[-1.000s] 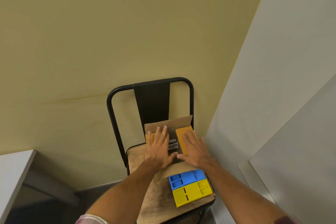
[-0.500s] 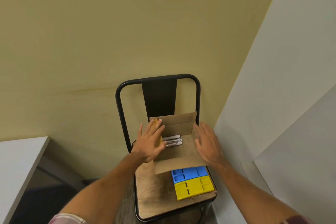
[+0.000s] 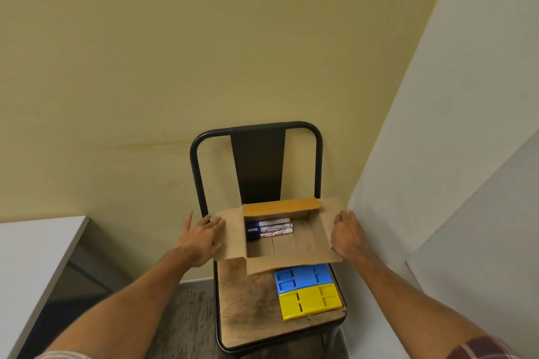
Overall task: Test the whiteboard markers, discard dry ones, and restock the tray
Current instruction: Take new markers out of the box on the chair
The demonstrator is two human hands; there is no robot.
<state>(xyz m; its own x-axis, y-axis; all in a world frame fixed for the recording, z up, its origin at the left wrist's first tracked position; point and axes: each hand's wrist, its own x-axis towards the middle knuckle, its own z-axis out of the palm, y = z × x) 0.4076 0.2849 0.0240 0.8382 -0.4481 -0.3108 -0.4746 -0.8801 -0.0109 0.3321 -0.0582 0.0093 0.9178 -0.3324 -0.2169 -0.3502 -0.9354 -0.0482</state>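
A cardboard box (image 3: 316, 237) stands on the wooden seat of a black chair, all its flaps folded outward. Inside, at the far end, lie three whiteboard markers (image 3: 268, 229) with white barrels and dark blue caps pointing left. My left hand (image 3: 201, 237) lies flat on the box's left flap with fingers spread. My right hand (image 3: 348, 234) presses the right flap down, fingers apart. Neither hand holds a marker. In front of the box sit a blue tray (image 3: 303, 277) and a yellow tray (image 3: 309, 302), side by side.
The black metal chair (image 3: 256, 160) stands against a yellow wall. A white whiteboard panel (image 3: 455, 154) leans at the right. A white table edge (image 3: 32, 251) is at the left. Bare wooden seat (image 3: 248, 300) shows left of the trays.
Both hands have spread the box flaps outward from the middle, left flap to the left, right flap to the right. The markers inside are now uncovered.
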